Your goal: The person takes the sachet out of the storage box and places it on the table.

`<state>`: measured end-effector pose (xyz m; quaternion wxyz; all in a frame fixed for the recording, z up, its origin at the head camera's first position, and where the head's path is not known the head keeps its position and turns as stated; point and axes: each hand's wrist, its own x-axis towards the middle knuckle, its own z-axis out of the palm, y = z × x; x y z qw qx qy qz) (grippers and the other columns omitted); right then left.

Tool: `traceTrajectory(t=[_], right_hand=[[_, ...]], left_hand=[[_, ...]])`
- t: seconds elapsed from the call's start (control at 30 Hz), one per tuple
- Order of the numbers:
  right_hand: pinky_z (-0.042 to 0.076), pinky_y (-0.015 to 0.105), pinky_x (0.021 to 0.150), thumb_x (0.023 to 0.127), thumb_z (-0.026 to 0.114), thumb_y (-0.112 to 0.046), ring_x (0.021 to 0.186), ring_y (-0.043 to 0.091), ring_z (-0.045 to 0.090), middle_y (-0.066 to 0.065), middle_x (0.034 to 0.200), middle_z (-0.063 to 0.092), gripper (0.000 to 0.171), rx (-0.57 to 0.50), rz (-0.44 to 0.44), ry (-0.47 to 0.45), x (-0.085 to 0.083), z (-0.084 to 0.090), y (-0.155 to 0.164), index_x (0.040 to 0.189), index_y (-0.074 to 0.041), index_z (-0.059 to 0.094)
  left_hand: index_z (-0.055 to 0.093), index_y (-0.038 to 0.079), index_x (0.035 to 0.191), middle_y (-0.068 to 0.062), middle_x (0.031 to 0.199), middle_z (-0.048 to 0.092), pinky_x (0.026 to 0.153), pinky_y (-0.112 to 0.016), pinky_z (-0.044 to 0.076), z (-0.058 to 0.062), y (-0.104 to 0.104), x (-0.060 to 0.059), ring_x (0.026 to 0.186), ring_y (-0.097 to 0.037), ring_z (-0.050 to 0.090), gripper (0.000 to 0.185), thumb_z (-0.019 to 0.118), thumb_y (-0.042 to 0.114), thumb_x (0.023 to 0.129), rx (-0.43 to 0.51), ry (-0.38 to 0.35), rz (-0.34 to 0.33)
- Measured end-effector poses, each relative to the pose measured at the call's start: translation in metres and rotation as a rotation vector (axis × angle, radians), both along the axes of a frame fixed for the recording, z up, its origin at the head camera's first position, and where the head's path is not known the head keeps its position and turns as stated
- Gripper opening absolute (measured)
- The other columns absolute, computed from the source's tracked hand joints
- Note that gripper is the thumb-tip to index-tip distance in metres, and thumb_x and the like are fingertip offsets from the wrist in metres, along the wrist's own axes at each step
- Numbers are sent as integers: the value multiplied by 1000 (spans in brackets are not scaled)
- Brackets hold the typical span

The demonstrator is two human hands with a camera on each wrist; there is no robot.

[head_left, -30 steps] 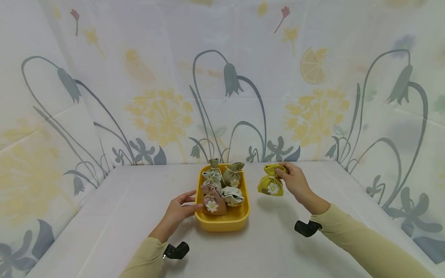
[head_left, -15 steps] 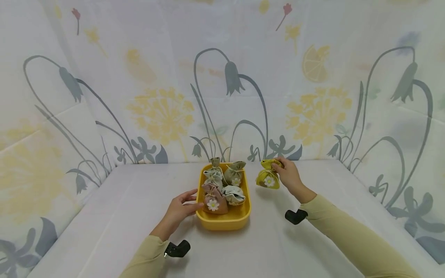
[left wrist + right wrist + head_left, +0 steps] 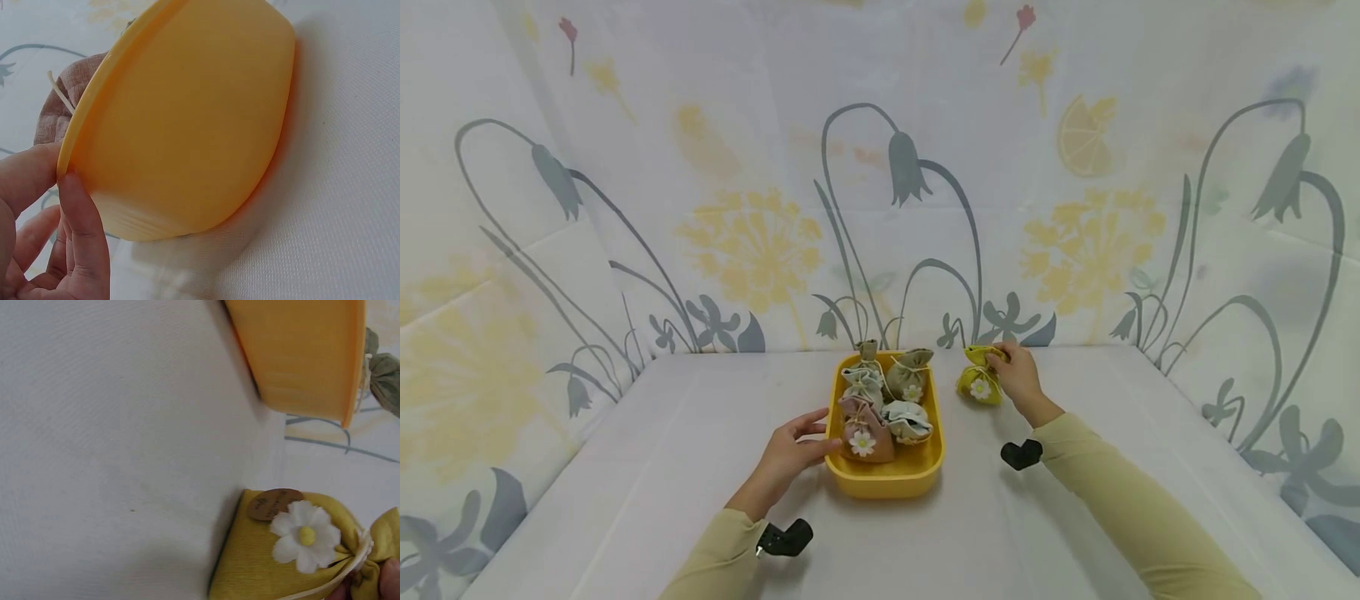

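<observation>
My right hand (image 3: 1018, 382) pinches the gathered neck of a yellow-green drawstring pouch (image 3: 972, 392) to the right of the yellow tub. A white fabric daisy (image 3: 305, 536) and a small brown tag (image 3: 275, 504) decorate the pouch's front. With thumb and finger, my left hand (image 3: 788, 454) pinches the left rim of the yellow tub (image 3: 883, 487). Inside the tub are a pinkish-brown pouch with a daisy (image 3: 877, 451), a pale pouch (image 3: 908, 422), a grey-green pouch (image 3: 908, 379) and others behind them.
A white cloth covers the table (image 3: 715, 392). Behind it hangs a flower-printed curtain (image 3: 752, 167), close to the tub's far end. Small black wrist cameras are strapped to both sleeves.
My right hand has carried the yellow-green pouch leftward and away from me, down toward the tabletop beside the tub. The left hand keeps its place on the rim.
</observation>
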<state>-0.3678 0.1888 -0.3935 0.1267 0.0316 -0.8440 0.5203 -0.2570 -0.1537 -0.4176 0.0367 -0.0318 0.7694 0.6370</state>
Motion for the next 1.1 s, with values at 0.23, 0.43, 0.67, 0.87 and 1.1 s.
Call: traceTrajectory(t=[0.23, 0.43, 0.67, 0.87, 1.1], right_hand=[[49, 26, 75, 96, 52, -11, 98, 32, 56, 26, 113, 56, 34, 30, -2, -29, 1, -3, 4, 123, 11, 52], [46, 38, 85, 93, 58, -15, 106, 33, 51, 25, 118, 55, 39, 93, 20, -31, 6, 1, 12, 124, 8, 53], [46, 43, 88, 91, 62, -15, 107, 36, 53, 26, 116, 56, 42, 110, 24, -15, 14, -2, 22, 124, 8, 53], [50, 34, 79, 89, 63, -13, 99, 35, 57, 24, 106, 59, 44, 121, -2, -8, 25, -5, 29, 124, 11, 51], [49, 24, 71, 89, 64, -12, 96, 32, 59, 19, 102, 61, 42, 112, 16, 4, 39, -8, 32, 123, 10, 52]], left_hand=[[52, 7, 132, -14, 114, 53, 77, -33, 54, 0, 0, 0, 90, -20, 60, 64, 79, 20, 75, -9, 2, 3], [51, 6, 133, -16, 116, 53, 77, -33, 54, 0, 1, 1, 90, -21, 60, 64, 78, 19, 76, -10, 5, 5], [51, 5, 133, -16, 116, 53, 78, -33, 54, 1, 2, 2, 90, -20, 61, 62, 77, 17, 78, -12, 6, 6], [50, 6, 133, -15, 115, 53, 78, -33, 54, 1, 3, 2, 89, -20, 60, 62, 76, 17, 78, -11, 4, 4], [51, 6, 133, -14, 115, 53, 78, -33, 54, 0, 2, 1, 89, -19, 61, 62, 77, 18, 78, -23, 2, 10]])
